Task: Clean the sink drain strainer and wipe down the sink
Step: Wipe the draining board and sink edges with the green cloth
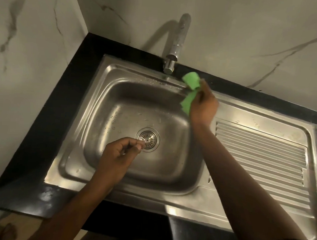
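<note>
A round metal drain strainer (149,139) sits in the drain at the bottom of the steel sink basin (107,106). My left hand (119,155) hovers over the basin with thumb and forefinger pinched at the strainer's centre knob. My right hand (202,105) is at the basin's far right rim and grips a folded green cloth (190,90), which sticks out above and below the fingers. Water drops speckle the basin floor and back rim.
A chrome faucet (175,48) rises from the back rim against a marble-look wall. A ribbed steel drainboard (261,157) lies to the right of the basin. Black countertop (50,126) frames the sink at left and front.
</note>
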Motion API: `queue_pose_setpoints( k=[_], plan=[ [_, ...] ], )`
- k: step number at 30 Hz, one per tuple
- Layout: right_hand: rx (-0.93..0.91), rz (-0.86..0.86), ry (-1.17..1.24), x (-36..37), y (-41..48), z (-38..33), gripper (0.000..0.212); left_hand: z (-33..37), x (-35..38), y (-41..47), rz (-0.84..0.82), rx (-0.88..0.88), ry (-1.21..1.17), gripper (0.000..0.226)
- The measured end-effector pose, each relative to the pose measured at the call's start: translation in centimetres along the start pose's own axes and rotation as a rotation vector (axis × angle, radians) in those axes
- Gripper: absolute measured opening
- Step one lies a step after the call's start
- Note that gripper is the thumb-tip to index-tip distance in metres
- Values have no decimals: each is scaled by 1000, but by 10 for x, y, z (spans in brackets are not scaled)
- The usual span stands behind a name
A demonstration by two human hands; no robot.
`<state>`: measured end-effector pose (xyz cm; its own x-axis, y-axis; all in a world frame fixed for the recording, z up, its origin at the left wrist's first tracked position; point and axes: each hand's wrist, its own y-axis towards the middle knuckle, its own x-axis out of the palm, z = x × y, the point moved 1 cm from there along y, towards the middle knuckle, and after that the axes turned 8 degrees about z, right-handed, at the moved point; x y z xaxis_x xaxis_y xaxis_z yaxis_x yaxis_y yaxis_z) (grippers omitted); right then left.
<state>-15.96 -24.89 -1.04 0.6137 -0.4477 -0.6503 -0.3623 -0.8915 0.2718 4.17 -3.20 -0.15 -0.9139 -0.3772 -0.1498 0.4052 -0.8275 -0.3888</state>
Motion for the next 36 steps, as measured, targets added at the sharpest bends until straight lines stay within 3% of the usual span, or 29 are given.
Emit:
queue_pose_setpoints(
  k=[2, 4, 8, 12, 21, 25, 27, 32, 36],
  plan=[
    [50, 200, -52, -16, 15, 21, 43, -3, -5, 1, -15, 1, 19, 13],
    [115, 260, -125, -21, 23, 35, 43, -5, -13, 3, -33, -2, 37, 15],
    [126, 52, -236, 7, 9, 38, 38, -5, -23, 7, -50, -11, 15, 14],
    [76, 53, -185, 46, -6, 13, 33, -9, -33, 7, -52, -23, -1, 14],
    [-309, -204, -138, 131, -58, -46, 67, -18, -45, 9, -22, -69, -15, 17],
    [-515, -359, -102, 160, -63, -79, 67, -18, -48, 18, 27, -78, -28, 11],
    [-609, -431, -141, 168, -60, -87, 69, -20, -48, 22, 32, -63, 0, 21],
    [-880, -605, -272, 149, -38, -80, 74, -17, -42, 30, 56, -64, 13, 25],
    [-863, -544, -351, 102, -19, -31, 75, -8, -38, 31, 40, -38, 38, 21]
  ],
)
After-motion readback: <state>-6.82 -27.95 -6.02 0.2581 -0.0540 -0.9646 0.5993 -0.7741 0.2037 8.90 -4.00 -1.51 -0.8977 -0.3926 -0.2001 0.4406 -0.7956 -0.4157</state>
